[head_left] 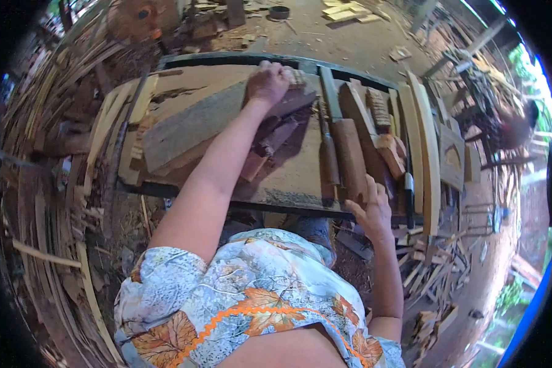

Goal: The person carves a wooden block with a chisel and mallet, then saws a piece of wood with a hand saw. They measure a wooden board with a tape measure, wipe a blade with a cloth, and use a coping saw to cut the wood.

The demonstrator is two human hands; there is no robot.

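My left hand (268,84) reaches to the far side of the workbench (294,172), its fingers curled at the upper end of a wide grey wooden board (193,126). What those fingers close on is hidden. Right beside the fist is a ridged wooden block (296,78). Below it, dark wood pieces (282,136) lie in shadow. At the bench's near edge my right hand (373,208) has its thumb and fingers apart, fingertips close to the lower end of a brown wooden piece (351,156). A long file-like tool (329,156) lies just left of that piece.
Wooden strips (428,153) stand along the bench's right side, near a chisel-like tool with a dark handle (409,193). Long slats (43,245) are heaped at the left. Scrap wood (438,270) litters the floor at the right, and pale boards (352,11) lie beyond the bench.
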